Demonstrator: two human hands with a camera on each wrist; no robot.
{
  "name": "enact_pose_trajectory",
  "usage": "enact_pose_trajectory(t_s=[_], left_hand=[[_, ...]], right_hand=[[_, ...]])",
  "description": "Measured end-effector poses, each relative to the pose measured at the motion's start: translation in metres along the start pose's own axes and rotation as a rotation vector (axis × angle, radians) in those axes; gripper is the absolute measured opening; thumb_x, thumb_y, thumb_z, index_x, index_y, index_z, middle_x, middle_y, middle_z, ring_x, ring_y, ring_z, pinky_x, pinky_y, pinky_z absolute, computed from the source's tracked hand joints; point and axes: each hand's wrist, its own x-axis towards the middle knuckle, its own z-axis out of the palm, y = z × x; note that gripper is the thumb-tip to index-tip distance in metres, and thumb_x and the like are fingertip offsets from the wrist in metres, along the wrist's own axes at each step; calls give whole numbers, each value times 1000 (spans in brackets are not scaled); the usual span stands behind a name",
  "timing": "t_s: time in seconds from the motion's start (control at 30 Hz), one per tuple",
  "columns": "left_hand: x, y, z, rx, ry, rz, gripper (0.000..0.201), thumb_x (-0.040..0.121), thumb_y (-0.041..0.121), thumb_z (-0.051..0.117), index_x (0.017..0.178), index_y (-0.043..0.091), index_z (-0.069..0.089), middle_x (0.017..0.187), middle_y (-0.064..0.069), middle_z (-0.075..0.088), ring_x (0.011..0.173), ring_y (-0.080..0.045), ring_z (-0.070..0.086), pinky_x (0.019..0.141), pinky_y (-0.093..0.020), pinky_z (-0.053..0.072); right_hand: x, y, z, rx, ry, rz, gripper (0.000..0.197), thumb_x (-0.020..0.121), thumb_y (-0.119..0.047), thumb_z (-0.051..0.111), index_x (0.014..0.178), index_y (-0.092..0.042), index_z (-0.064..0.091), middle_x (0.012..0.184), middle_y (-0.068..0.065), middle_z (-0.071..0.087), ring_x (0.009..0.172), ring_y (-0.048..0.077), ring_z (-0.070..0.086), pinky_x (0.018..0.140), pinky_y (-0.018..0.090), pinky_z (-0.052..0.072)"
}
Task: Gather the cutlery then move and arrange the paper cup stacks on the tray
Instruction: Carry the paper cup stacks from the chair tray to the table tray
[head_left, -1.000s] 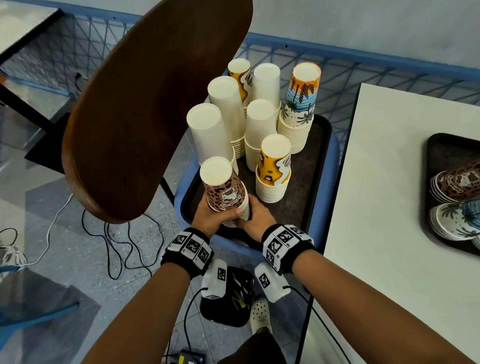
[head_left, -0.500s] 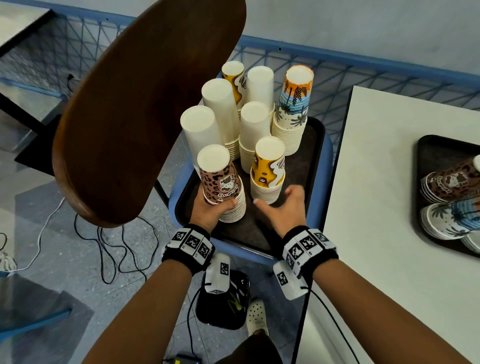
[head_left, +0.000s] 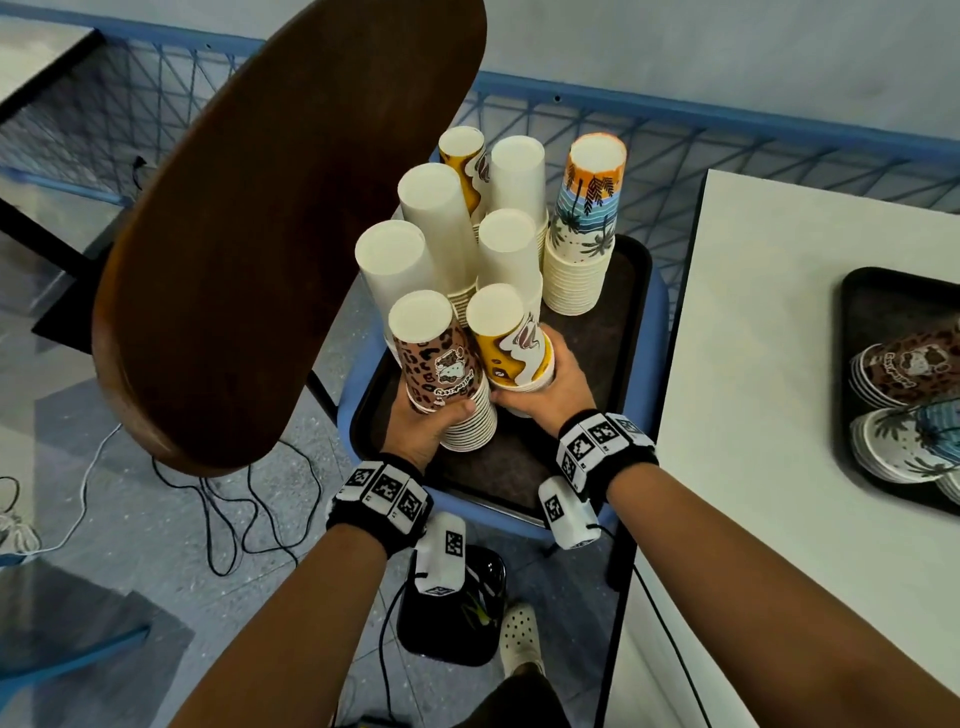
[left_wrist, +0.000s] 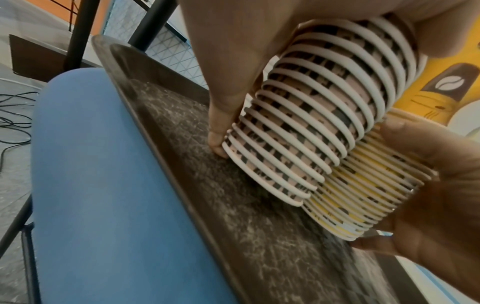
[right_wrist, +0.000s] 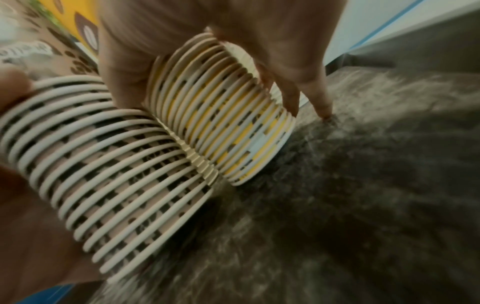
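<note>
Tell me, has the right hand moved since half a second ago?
Yes. The right hand has gone left across the tray, away from the white table, and now holds the yellow cup stack.

**Room around the blue chair**

Grey speckled floor (head_left: 130, 519) with black cables (head_left: 228, 514) snaking over it. Brown wooden chair back (head_left: 270, 249) fills the left, blue seat (left_wrist: 103, 185) below it. White table (head_left: 779, 415) on the right, pale wall (head_left: 727, 47) behind a blue mesh railing (head_left: 675, 156).
</note>
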Motion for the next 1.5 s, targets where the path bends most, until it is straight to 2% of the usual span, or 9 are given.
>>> enact_pose_trajectory(t_s=[0.07,0.2,0.33,0.53,0.7,0.87,1.0,1.23,1.5], left_hand=[[-1,2,0,-27,7,-9,92,39,29,76,124,8,46,107,6,62,95,-3,63,87,-22,50],[-3,4,1,-50,29,-28,96,43,28,78,130,7,43,120,-7,59,116,-26,56,104,-45,42],[-7,7,5,-22,7,-38,85,40,30,77,120,18,48,111,3,62,110,-22,58,104,-47,41],[-24,29,44,6,-133,7,91,40,27,78,124,12,46,112,-1,63,105,-17,59,103,-44,42],[-43,43,89,-22,-235,59,93,41,26,78,126,8,46,116,-9,63,109,-25,60,101,-45,44],[-72,49,140,-26,-327,42,92,45,23,79,130,13,44,123,-11,61,114,-26,58,101,-44,43],[-94,47,180,-12,-369,20,75,68,-5,71,134,8,38,127,-19,55,118,-34,54,103,-57,39],[-125,41,253,39,-401,38,61,72,-4,68,118,29,48,119,-6,61,114,-28,56,100,-60,40],[-141,62,345,-30,-348,114,58,74,-6,67,120,21,43,105,3,62,95,-14,59,99,-58,41]], right_hand=[[1,2,4,43,-5,-31,95,31,-48,86,111,-61,37,125,6,53,120,24,51,100,48,45],[-3,-4,6,155,-12,-23,94,33,-62,85,114,-62,39,132,12,46,123,26,49,102,50,43],[-12,-13,-8,195,-13,-12,85,33,-64,83,108,-63,44,129,8,52,121,23,51,103,47,44],[-45,-32,-61,328,30,-16,66,62,2,79,103,-38,47,103,-13,59,97,1,57,86,14,48],[-75,-32,-108,369,172,-47,68,61,1,81,111,-32,49,108,-6,62,104,14,60,93,30,48],[-113,-25,-161,349,272,-114,64,62,4,79,102,-36,50,104,-12,62,96,1,61,84,18,50],[-141,-17,-200,383,340,-140,67,63,10,75,109,-30,48,104,-10,62,87,-10,63,75,9,50],[-186,5,-277,402,435,-136,73,66,7,74,127,-18,43,112,-5,60,98,-2,59,76,7,49],[-218,25,-363,398,464,-141,73,64,0,78,122,-25,42,107,-15,57,98,-4,55,72,2,47]])
